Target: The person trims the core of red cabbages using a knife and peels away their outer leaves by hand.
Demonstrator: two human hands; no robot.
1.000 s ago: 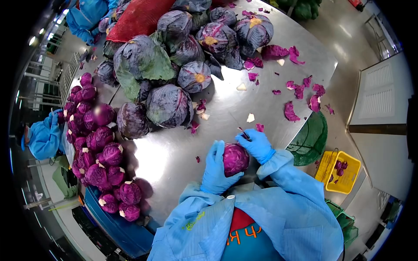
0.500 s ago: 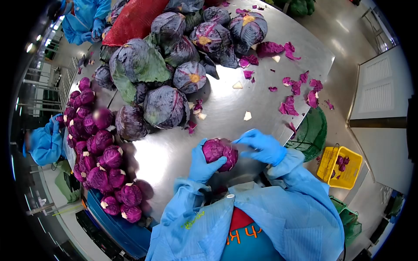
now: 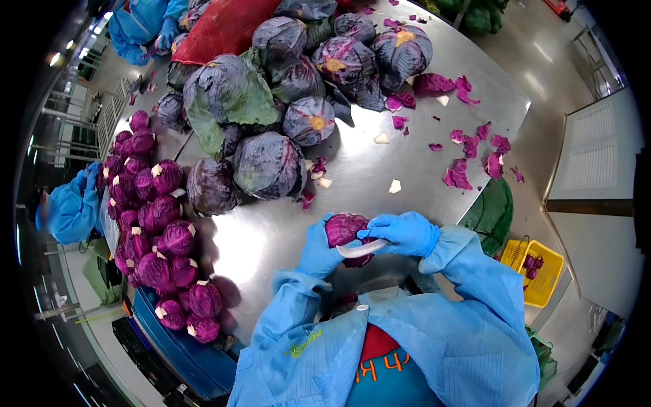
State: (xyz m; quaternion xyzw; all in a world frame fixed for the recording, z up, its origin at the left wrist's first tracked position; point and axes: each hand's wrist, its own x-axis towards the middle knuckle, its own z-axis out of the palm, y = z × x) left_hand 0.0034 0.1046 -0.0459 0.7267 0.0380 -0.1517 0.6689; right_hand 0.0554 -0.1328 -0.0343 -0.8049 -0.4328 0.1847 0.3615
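Note:
A red cabbage [image 3: 344, 229] is in my left hand [image 3: 317, 245], whose blue-gloved fingers wrap round its left side. My right hand [image 3: 405, 233], also gloved, is closed on a knife [image 3: 363, 249] with a pale curved blade, which lies against the cabbage's lower right side. Beyond my hands sit several large untrimmed cabbages [image 3: 270, 165] with dark outer leaves. To the left, several trimmed purple cabbages [image 3: 154, 270] are heaped with pale cut stems showing. Torn purple leaves [image 3: 458, 175] and white stem pieces [image 3: 395, 186] lie on the metal table [image 3: 352, 169].
A red mesh sack [image 3: 224, 28] lies among the cabbages at the back. Right of the table are a green net bag [image 3: 491, 210] and a yellow basket [image 3: 542, 278]. A blue bin [image 3: 180, 346] stands lower left. Two people in blue [image 3: 70, 214] [image 3: 137, 27] are at the left.
The right hand has come back to the cabbage, and the knife blade now rests on it. A purple leaf seen falling near the table's right edge half a second ago no longer shows there.

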